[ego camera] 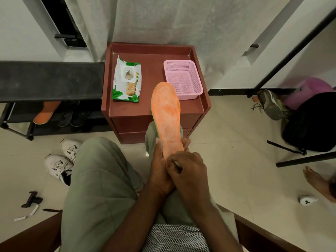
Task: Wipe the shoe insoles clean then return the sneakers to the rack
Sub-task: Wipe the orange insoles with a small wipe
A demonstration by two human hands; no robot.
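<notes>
The left hand (160, 171) gripped the heel end of an orange insole (167, 113) from underneath, its fingertips curling up on the right edge. The right hand (189, 171) was curled over the heel, covering it; a scrap of white showed between its fingers, too small to identify. The insole's toe pointed far, over the near edge of a brown cabinet (127, 113) bearing a wet-wipe pack (127, 80) and a pink basket (183, 79). A second orange insole (46, 113) leaned in the dark shoe rack (51, 79) at left, its top hidden. White sneakers (61, 160) sat on the floor, partly behind the person's knee.
</notes>
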